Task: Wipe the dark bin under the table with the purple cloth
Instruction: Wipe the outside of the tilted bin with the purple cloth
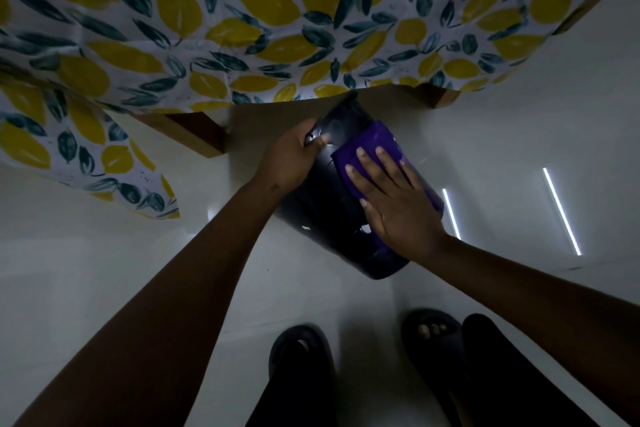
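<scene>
The dark bin (322,215) lies tilted on the white floor, its top end reaching just under the table's edge. My left hand (289,159) grips the bin's rim at its upper left. The purple cloth (377,142) is spread over the bin's right side. My right hand (391,199) lies flat on the cloth with fingers apart, pressing it against the bin. The cloth's lower part is hidden under that hand.
A tablecloth with yellow lemons and green leaves (242,28) hangs over the table above. Wooden table legs (201,133) stand left and right (436,97) of the bin. My two feet in dark slippers (429,329) stand on the floor below. Light strips reflect on the floor (561,211).
</scene>
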{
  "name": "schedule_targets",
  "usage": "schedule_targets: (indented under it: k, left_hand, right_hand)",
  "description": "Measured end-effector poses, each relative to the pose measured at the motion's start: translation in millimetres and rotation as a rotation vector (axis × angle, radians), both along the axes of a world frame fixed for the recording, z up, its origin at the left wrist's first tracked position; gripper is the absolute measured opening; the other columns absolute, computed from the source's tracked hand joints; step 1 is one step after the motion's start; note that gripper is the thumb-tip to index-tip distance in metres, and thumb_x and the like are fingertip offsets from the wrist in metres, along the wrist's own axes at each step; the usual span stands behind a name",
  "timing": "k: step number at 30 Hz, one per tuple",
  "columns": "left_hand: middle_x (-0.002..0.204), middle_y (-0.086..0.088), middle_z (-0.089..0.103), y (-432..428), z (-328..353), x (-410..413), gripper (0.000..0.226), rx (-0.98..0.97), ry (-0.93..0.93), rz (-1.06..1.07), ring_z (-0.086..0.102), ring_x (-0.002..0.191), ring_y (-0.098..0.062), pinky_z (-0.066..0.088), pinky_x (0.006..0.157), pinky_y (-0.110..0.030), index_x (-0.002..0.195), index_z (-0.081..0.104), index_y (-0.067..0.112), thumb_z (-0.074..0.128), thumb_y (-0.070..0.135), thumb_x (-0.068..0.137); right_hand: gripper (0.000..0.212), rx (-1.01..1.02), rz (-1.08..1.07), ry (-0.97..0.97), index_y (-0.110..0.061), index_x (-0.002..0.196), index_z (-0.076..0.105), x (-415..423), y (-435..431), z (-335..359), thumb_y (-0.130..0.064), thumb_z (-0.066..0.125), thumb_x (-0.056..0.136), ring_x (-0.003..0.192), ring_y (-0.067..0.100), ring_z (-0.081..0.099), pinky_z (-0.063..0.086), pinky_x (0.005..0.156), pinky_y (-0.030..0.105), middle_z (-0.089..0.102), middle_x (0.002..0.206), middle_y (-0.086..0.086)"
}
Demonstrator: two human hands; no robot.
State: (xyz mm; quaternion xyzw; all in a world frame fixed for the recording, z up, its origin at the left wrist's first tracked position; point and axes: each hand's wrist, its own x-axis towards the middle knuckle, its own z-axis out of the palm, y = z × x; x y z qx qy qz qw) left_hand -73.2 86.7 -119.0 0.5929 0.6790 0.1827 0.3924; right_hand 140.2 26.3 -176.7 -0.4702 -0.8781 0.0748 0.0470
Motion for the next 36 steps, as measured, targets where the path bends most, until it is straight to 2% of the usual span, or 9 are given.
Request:
schedule_targets:
  k: [7, 11, 16, 20, 23, 27, 30, 33, 36]
  left_hand:
    - [0.118, -0.003, 0.066, -14.8, -3.8, -4.0, 0.034, 0.015, 0.018, 0.0, 0.06, 0.111, -0.02, 0.048, 0.095, -0.038, 0.124, 0.056, 0.02, 0.049, 0.037, 0.096]
    - [0.119, -0.005, 0.065, -6.8, 1.7, 4.5, 0.035, -0.017, 0.019, 0.0, 0.06, 0.108, -0.021, 0.045, 0.088, -0.03, 0.127, 0.053, 0.019, 0.048, 0.035, 0.096]
    - [0.111, -0.008, 0.067, -9.5, -0.2, 0.1, 0.033, -0.025, 0.026, 0.007, 0.062, 0.101, -0.024, 0.05, 0.088, -0.039, 0.123, 0.055, 0.018, 0.047, 0.036, 0.097]
    - [0.115, -0.006, 0.067, -9.8, -4.0, -1.8, 0.035, -0.037, 0.033, 0.017, 0.062, 0.105, -0.024, 0.05, 0.092, -0.042, 0.124, 0.055, 0.021, 0.047, 0.039, 0.096]
    - [0.117, -0.005, 0.066, -9.2, -0.3, 0.1, 0.034, -0.059, 0.015, 0.014, 0.06, 0.107, -0.023, 0.049, 0.093, -0.041, 0.125, 0.054, 0.021, 0.046, 0.037, 0.096]
    - [0.11, -0.003, 0.067, -8.1, 5.3, 2.5, 0.028, -0.07, -0.035, 0.014, 0.061, 0.1, -0.018, 0.047, 0.085, -0.03, 0.122, 0.057, 0.019, 0.046, 0.03, 0.098]
    - [0.11, -0.006, 0.068, -10.0, 3.6, 0.8, 0.026, -0.053, -0.048, 0.033, 0.062, 0.1, -0.021, 0.05, 0.091, -0.039, 0.117, 0.059, 0.019, 0.048, 0.03, 0.097]
    - [0.113, -0.006, 0.068, -12.0, 1.4, -1.5, 0.025, -0.042, -0.035, 0.043, 0.062, 0.103, -0.022, 0.05, 0.093, -0.039, 0.117, 0.06, 0.022, 0.049, 0.031, 0.096]
    - [0.119, -0.005, 0.065, -10.1, 1.5, 0.3, 0.028, -0.055, -0.02, 0.013, 0.059, 0.109, -0.021, 0.048, 0.095, -0.037, 0.121, 0.058, 0.021, 0.047, 0.032, 0.097]
  right_hand:
    - [0.062, 0.006, 0.054, -0.029, -0.026, 0.154, 0.016, 28.0, -51.5, -18.5, -0.034, 0.038, 0.097, 0.15, 0.029, 0.015, 0.03, 0.112, 0.056, 0.019, 0.162, 0.003]
    - [0.058, -0.049, 0.01, 0.051, -0.028, 0.154, 0.018, 10.0, -15.9, -4.1, -0.033, 0.033, 0.098, 0.15, 0.026, 0.015, 0.027, 0.115, 0.052, 0.017, 0.163, 0.001]
    - [0.054, -0.095, -0.084, 0.166, -0.029, 0.152, 0.024, 3.2, -0.1, -2.7, -0.031, 0.036, 0.099, 0.15, 0.022, 0.016, 0.026, 0.117, 0.05, 0.022, 0.161, -0.003]
    - [0.059, -0.029, 0.049, 0.015, -0.029, 0.153, 0.024, 17.3, -42.0, -14.9, -0.034, 0.039, 0.096, 0.15, 0.026, 0.014, 0.027, 0.115, 0.053, 0.02, 0.162, -0.001]
    - [0.061, -0.011, 0.107, -0.021, -0.031, 0.154, 0.02, 9.6, -33.7, -10.8, -0.035, 0.04, 0.096, 0.151, 0.025, 0.01, 0.023, 0.116, 0.051, 0.015, 0.163, -0.003]
    - [0.057, -0.07, 0.012, 0.086, -0.03, 0.153, 0.02, -10.3, 1.0, 2.6, -0.032, 0.035, 0.098, 0.151, 0.023, 0.012, 0.018, 0.119, 0.047, 0.017, 0.163, -0.003]
    - [0.055, -0.089, -0.093, 0.148, -0.03, 0.152, 0.021, -1.9, -7.5, -1.5, -0.032, 0.033, 0.099, 0.15, 0.023, 0.015, 0.023, 0.118, 0.05, 0.021, 0.161, -0.002]
    - [0.059, -0.025, 0.04, 0.004, -0.032, 0.152, 0.023, 12.4, -42.8, -14.3, -0.034, 0.037, 0.095, 0.15, 0.027, 0.015, 0.028, 0.114, 0.055, 0.021, 0.162, -0.001]
    - [0.063, 0.011, 0.159, -0.058, -0.036, 0.152, 0.022, 9.1, -50.5, -15.4, -0.036, 0.044, 0.093, 0.151, 0.026, 0.012, 0.024, 0.115, 0.053, 0.017, 0.163, -0.005]
